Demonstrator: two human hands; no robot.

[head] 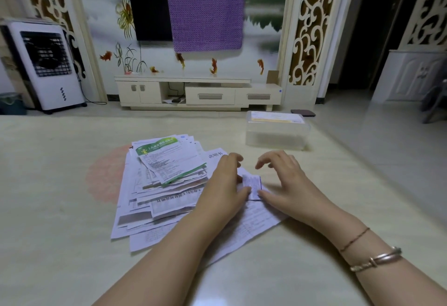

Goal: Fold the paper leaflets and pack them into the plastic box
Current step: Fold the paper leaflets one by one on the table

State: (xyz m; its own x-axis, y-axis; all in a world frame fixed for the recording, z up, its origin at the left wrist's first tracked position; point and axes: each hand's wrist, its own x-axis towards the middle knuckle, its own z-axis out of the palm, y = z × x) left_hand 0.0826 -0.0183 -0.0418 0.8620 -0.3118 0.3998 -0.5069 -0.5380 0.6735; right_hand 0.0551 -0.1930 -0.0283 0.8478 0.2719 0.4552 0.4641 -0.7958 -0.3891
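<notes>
- Counter [60,184]: a pale, glossy surface with a faint pink round motif at its left-centre, carrying all the task's things.
- Leaflet pile [164,184]: a loose, fanned stack of printed paper sheets at the centre of the counter; the topmost sheet bears a green header band.
- Small folded leaflet [252,182]: a compact rectangle of printed paper, just right of the pile, lying on a larger flat sheet [251,223] that spreads toward the viewer.
- Left hand [225,184]: its grip is closed on the small folded leaflet, the thumb pinching the lower left edge, the curled fingers over the far side.
- Right hand [285,179]: the thumb presses the leaflet's lower right corner; the fingers are arched above the paper and spread, so this grip is relaxed and encloses nothing. Two bracelets [372,257] circle the wrist.
- Plastic box [278,131]: clear, rectangular, standing at the far right of the counter, well apart from the hands; printed paper shows at its top.
- Background: a low cream TV cabinet [198,92], a dark screen half covered by a purple cloth [205,7], and a white air cooler [46,66] at left.
</notes>
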